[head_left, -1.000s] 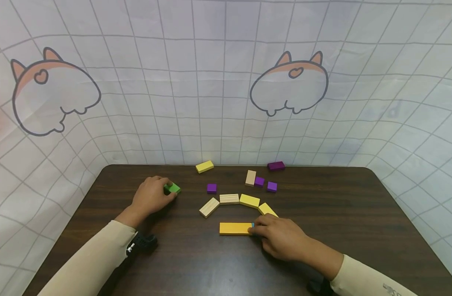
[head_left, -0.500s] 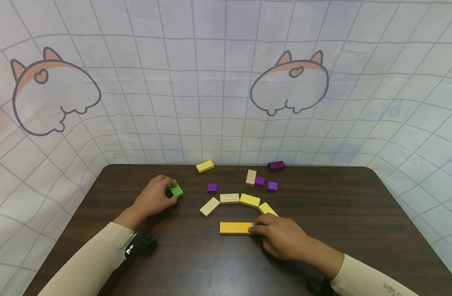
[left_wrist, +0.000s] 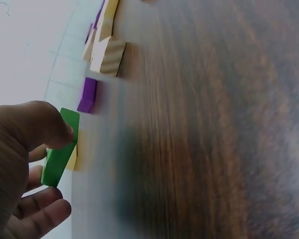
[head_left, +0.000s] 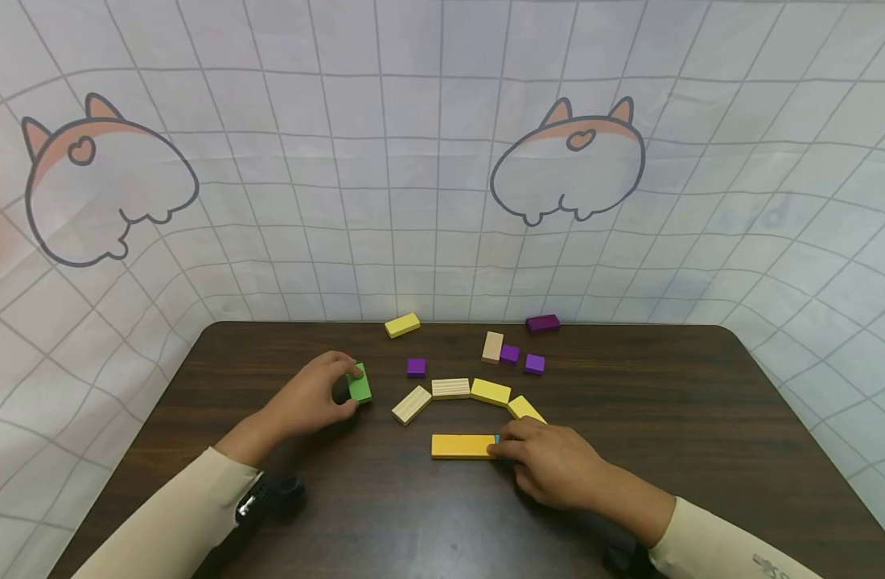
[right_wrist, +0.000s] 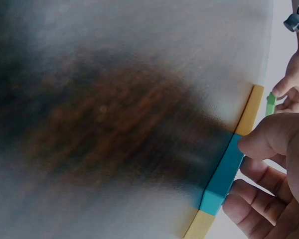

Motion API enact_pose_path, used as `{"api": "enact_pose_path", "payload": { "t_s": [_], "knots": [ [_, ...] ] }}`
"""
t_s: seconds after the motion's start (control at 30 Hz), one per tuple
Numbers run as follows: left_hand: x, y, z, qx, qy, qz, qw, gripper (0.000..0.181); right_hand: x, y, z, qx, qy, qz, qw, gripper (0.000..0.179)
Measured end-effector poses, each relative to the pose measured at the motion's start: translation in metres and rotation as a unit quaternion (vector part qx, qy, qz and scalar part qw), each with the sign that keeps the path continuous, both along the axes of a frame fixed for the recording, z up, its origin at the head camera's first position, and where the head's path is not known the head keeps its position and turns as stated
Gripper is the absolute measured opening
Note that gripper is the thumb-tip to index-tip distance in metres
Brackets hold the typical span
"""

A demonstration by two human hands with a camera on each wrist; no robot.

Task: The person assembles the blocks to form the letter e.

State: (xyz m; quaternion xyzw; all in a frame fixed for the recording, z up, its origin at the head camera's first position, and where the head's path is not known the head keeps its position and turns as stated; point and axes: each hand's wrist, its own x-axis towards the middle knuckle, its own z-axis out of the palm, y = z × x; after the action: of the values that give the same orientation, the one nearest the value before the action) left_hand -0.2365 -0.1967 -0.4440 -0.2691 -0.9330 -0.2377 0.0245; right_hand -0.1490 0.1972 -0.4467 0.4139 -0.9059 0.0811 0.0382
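Note:
My left hand (head_left: 308, 398) pinches a green block (head_left: 359, 383) between thumb and fingers, over the left part of the table. In the left wrist view the thumb lies along the face of the green block (left_wrist: 62, 149). My right hand (head_left: 554, 462) holds a blue block (right_wrist: 223, 172) by its sides, thumb on one side and fingers on the other. The blue block lies end to end with an orange-yellow block (head_left: 460, 447); a yellow piece (right_wrist: 199, 226) shows at its other end in the right wrist view. From the head, the hand hides most of the blue block.
Two plain wooden blocks (head_left: 412, 404) and two yellow blocks (head_left: 490, 392) form an arc behind the orange-yellow one. Farther back lie small purple blocks (head_left: 416, 368), another wooden block (head_left: 492, 347), a yellow block (head_left: 402, 325) and a dark purple block (head_left: 542, 323) near the table's far edge.
My left hand has carried the green block to the right and slightly nearer, turning it more lengthwise. The right hand stays in place at the blue block.

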Motion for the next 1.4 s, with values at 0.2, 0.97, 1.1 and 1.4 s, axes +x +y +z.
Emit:
{"api": "enact_pose_path", "payload": {
  "t_s": [0.2,0.97,1.1,1.4],
  "knots": [
    [0.009,0.005,-0.001,-0.005,0.002,-0.036,0.9993,0.035,0.0,0.001,-0.001,0.0,0.002,0.001,1.0,0.038],
    [0.04,0.018,-0.003,0.001,-0.026,-0.1,0.9946,0.036,0.0,0.0,-0.003,-0.007,0.014,0.007,0.9999,0.039],
    [0.044,0.018,-0.004,-0.002,-0.034,-0.101,0.9943,0.036,0.0,0.0,-0.003,-0.007,0.013,0.008,0.9999,0.039],
    [0.049,0.023,-0.009,0.004,-0.045,-0.118,0.992,0.035,0.0,0.0,-0.002,-0.004,0.007,0.003,1.0,0.039]
  ]
}}
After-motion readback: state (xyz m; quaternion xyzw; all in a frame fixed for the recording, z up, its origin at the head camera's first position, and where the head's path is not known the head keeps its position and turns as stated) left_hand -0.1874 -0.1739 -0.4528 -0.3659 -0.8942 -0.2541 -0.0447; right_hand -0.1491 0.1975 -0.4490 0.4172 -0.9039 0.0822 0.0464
